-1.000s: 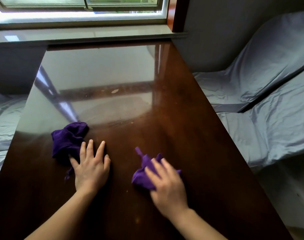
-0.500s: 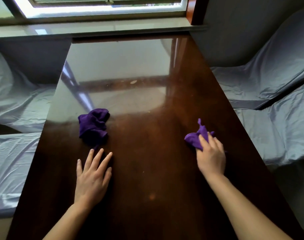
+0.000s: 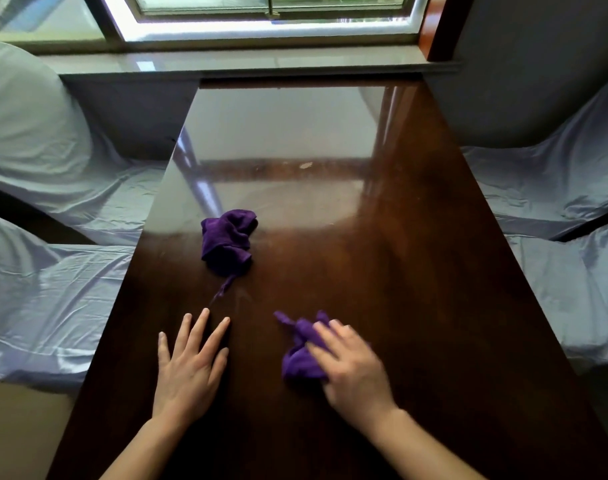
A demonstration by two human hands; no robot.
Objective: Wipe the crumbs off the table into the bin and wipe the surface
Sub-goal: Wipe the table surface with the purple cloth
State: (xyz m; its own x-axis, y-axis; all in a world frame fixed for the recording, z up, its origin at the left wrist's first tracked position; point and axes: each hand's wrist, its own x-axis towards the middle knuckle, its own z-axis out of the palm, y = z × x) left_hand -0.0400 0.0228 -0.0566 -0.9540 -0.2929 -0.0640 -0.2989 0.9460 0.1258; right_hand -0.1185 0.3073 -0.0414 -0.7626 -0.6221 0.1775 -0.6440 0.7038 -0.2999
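A long, glossy dark wooden table (image 3: 417,271) runs from me to the window. My right hand (image 3: 354,372) presses a crumpled purple cloth (image 3: 301,351) flat against the near middle of the table; the hand looks motion-blurred. My left hand (image 3: 191,365) lies flat on the wood beside it, fingers spread, holding nothing. A second purple cloth (image 3: 228,240) sits bunched and untouched farther up the table, a thread trailing toward my left hand. One pale crumb (image 3: 306,165) lies farther back in the window's reflection. No bin is in view.
Seats draped in grey-blue fabric flank the table on the left (image 3: 53,271) and the right (image 3: 565,209). A stone windowsill (image 3: 247,65) and window close off the far end. A grey wall (image 3: 538,64) stands at the back right.
My right hand swept the cloth out to the right edge, then back toward the middle. My left hand stayed flat on the table. The view shifted, so the loose cloth appears more central.
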